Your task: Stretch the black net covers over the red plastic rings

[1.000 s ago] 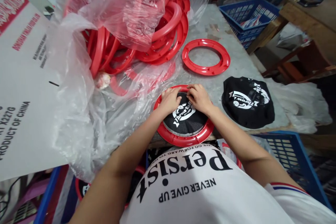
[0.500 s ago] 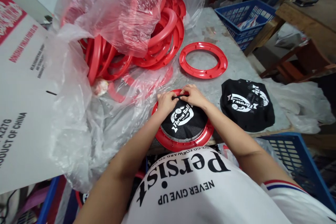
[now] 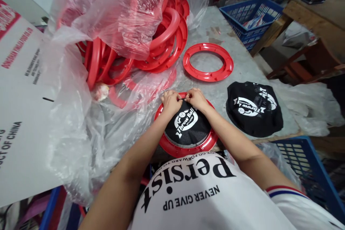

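Right in front of me, a red plastic ring (image 3: 185, 151) lies at the table's front edge. Inside it sits a black fabric disc (image 3: 185, 122) with white "Throw Ball" lettering. My left hand (image 3: 171, 101) pinches the disc's far edge close to the ring's rim. Beside it, my right hand (image 3: 196, 98) has its fingers closed on the same edge. The two sets of fingertips nearly meet. Another red ring (image 3: 208, 77), with nothing in it, lies beyond my hands. To the right rests a pile of black printed fabric discs (image 3: 254, 109).
A clear plastic bag (image 3: 129, 18) full of red rings (image 3: 172, 32) spreads across the back left. A white carton (image 3: 24, 115) stands at the left. Blue crates (image 3: 250, 12) sit beyond the table (image 3: 215, 25), and another blue crate (image 3: 309, 161) is at lower right.
The fabric's far edge, lifted between my fingertips before, now lies lower, nearer the ring's rim. Both hands stay at the same edge. The view has shifted slightly.
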Action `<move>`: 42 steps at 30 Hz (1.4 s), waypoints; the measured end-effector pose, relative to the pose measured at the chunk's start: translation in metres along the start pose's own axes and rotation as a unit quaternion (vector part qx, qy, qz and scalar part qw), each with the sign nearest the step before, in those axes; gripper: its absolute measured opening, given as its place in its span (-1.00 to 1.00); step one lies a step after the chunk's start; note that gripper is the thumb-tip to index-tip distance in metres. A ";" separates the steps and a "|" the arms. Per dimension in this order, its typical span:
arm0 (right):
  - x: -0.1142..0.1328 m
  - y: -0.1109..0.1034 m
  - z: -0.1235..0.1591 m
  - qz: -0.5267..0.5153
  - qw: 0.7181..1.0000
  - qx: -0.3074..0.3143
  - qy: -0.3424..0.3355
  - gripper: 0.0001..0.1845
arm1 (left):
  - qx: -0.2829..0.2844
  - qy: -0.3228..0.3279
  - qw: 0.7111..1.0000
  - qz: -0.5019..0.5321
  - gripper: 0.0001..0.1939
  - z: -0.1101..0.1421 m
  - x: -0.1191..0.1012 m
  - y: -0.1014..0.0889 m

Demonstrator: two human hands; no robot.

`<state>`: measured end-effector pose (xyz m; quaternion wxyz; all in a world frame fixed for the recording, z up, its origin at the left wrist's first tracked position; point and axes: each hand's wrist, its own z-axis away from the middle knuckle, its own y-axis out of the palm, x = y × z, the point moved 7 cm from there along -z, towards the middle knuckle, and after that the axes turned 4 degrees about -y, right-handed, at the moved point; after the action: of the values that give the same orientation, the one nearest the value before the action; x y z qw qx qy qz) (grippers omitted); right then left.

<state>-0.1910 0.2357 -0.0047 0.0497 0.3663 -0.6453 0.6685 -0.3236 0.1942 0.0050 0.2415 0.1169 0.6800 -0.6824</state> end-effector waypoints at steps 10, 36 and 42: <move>-0.006 0.004 -0.002 0.010 1.000 -0.004 0.006 -0.83 | 0.024 0.008 1.000 0.020 -0.88 -0.016 -0.004 0.003; -0.006 0.007 -0.002 0.063 0.997 -0.034 0.027 -0.83 | -0.029 -0.028 0.999 0.018 -0.81 -0.019 0.003 0.009; -0.005 0.004 -0.008 0.053 0.998 -0.019 0.027 -0.84 | -0.040 -0.024 0.999 -0.008 -0.80 -0.019 0.001 0.009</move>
<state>-0.1935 0.2444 -0.0102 0.0388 0.3125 -0.6746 0.6676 -0.3230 0.2137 -0.0045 0.2571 0.0852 0.7017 -0.6589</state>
